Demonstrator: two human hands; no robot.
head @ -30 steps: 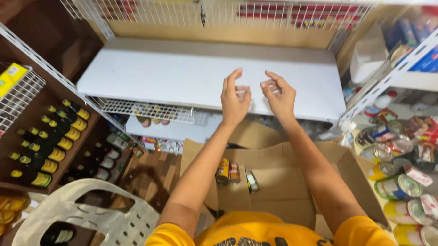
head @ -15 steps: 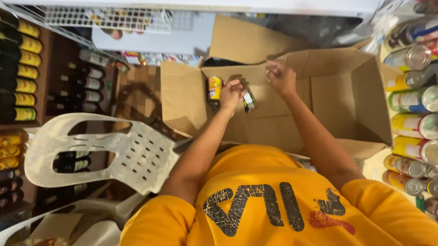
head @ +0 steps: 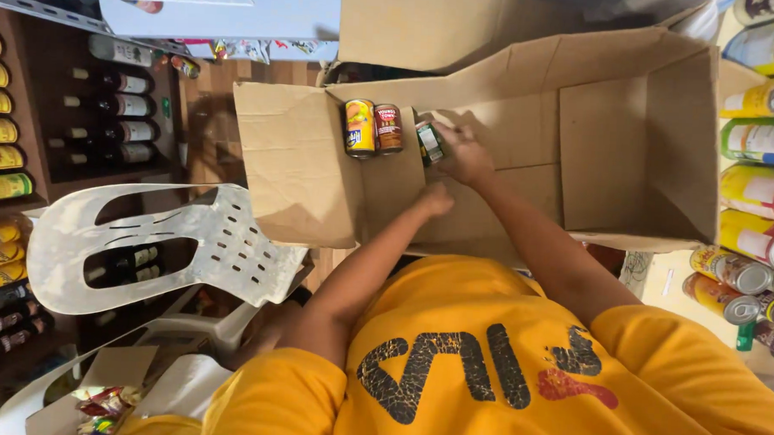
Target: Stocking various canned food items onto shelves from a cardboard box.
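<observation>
Head view, looking down over an orange shirt (head: 502,367) into an open cardboard box (head: 630,140) lying on its side. Right hand (head: 462,151) sits inside the box at about 12 o'clock from the person's chest, fingers curled around a small can with a green label (head: 429,143); the grip is closed on it, the can tilted with its top toward 11 o'clock. Left hand (head: 435,198) is at 7 o'clock from the right hand, near it but apart, loosely fisted against the box floor; cannot tell whether it holds anything. Two more cans lie in the box at 9 o'clock from the held can: a red-brown labelled can (head: 387,127) just beside it, and a yellow-labelled can (head: 359,128) touching that one on its far side. Both lie on their sides, long axes running 12 to 6. Box flap extends toward 8 o'clock over a white plastic chair (head: 163,252). At 9 o'clock, a dark wooden rack of bottles (head: 115,131) with yellow-labelled ones further out. At 3 o'clock, shelves of stacked tins (head: 761,188), mostly yellow and green labels
</observation>
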